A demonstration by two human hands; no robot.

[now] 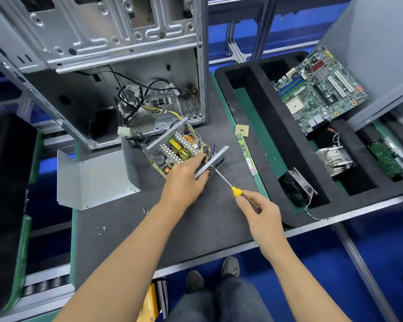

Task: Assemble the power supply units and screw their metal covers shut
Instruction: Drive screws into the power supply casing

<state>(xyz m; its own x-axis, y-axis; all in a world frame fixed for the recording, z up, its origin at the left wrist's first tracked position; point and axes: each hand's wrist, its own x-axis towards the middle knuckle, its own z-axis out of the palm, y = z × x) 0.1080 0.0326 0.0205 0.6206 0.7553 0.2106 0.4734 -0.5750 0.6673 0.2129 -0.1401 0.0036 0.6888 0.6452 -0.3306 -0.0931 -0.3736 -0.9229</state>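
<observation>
- PSU (179,151): open, board exposed, on the mat (196,217) at centre, just before the case (102,66).
- Left hand (184,180): grips the PSU's near wall.
- Right hand (261,212): pinches the screwdriver (228,183), tip at that wall.
- Cover (96,175): at 9 o'clock of the PSU, apart.

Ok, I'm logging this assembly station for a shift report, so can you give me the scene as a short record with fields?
setting: grey work mat on a bench, open computer case at the back
unit: open power supply unit, circuit board exposed
cover: bent metal cover off, lying left of the unit
left hand: left hand grips the unit's near edge
right hand: right hand holds a yellow-handled screwdriver, tip at the unit's side
loose screws: small screws on the mat, near left
tray: black foam tray at right holding a motherboard
</observation>
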